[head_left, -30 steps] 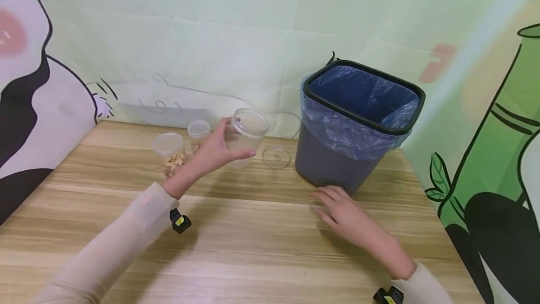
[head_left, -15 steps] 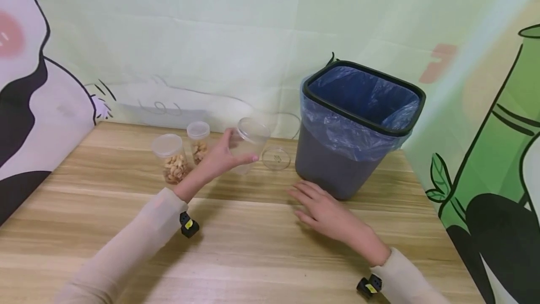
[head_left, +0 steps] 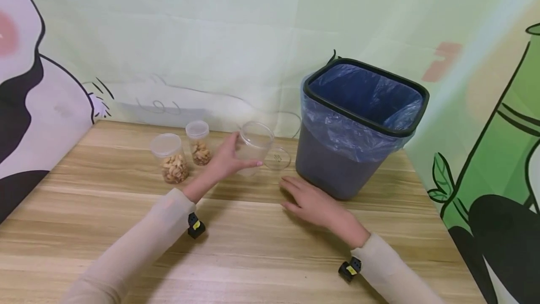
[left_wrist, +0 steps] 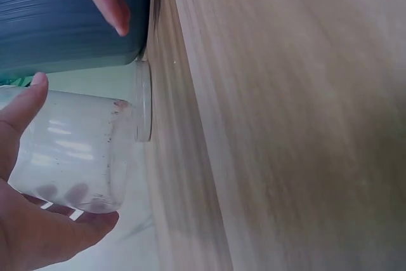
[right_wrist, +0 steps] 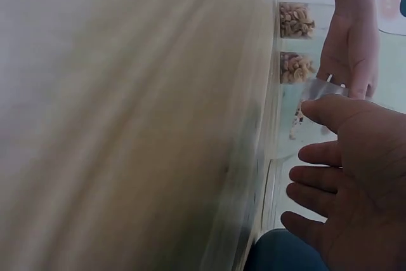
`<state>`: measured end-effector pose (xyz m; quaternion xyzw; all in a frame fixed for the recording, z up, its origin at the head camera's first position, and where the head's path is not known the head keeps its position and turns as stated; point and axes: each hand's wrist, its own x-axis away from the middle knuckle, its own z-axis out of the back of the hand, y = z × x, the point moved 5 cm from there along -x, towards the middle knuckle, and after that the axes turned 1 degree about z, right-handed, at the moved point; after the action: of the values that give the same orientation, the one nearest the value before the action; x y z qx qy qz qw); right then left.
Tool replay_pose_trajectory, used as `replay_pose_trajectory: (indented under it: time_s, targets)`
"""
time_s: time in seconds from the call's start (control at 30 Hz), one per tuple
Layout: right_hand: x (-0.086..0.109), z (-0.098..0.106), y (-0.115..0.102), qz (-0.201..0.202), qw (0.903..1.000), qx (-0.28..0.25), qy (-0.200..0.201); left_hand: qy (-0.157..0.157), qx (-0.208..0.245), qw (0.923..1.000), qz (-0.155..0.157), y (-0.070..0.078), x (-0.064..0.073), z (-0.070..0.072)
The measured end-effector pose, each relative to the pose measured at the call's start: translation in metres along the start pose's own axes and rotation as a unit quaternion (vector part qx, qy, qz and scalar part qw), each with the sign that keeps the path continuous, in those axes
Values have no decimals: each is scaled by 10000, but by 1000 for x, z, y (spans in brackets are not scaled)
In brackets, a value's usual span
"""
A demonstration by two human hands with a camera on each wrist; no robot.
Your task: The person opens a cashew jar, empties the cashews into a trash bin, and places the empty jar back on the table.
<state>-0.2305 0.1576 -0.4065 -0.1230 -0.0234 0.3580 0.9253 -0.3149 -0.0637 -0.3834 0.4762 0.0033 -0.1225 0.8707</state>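
Observation:
My left hand (head_left: 227, 157) grips a clear plastic jar (head_left: 255, 150) around its side, thumb on the near face. The jar has no lid, and specks of brown residue show near its bottom end (left_wrist: 114, 134) in the left wrist view. A round clear lid (head_left: 278, 159) lies on the table just behind and to the right of the jar. My right hand (head_left: 311, 201) holds nothing; its fingers are spread and relaxed, low over the table in front of the bin. In the right wrist view its fingers (right_wrist: 315, 179) point toward the jar and the left hand.
Two lidded jars of nuts, a larger one (head_left: 170, 161) and a smaller one (head_left: 199, 144), stand left of my left hand. A grey bin (head_left: 333, 172) with a blue liner stands at the back right, against the printed wall cloth (head_left: 211, 50).
The left hand has brought the jar down and slightly right, close to the lid. My right hand has moved left along the front of the bin.

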Motion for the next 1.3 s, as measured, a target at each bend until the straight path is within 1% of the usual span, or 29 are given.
replay_pose_trajectory:
  time_s: [0.17,0.4,0.53,0.67,0.83,1.07,1.23,1.3]
  targets:
    - [-17,0,3,-226,9996,-21,-166,-7,-20,10000,17,-1,-3,-3]
    - [-34,-4,10,-295,9993,-35,-218,-55,122,9998,141,-6,-7,-7]
    - [-38,-4,15,-417,9987,-162,-230,-71,136,9997,189,-8,-10,-9]
    - [-40,-4,18,-522,9979,-214,-309,-97,205,9996,188,-7,-10,-11]
    - [-44,-3,18,-597,9975,-243,-303,-96,314,9993,183,-8,-10,-11]
    - [-50,-2,18,-602,9978,-138,-231,-15,427,9987,286,-20,-15,-9]
    - [-51,0,17,-654,9974,-157,-241,-11,330,9992,220,-25,-20,-7]
    - [-52,1,16,-669,9973,-178,-241,-10,285,9993,245,-26,-22,-6]
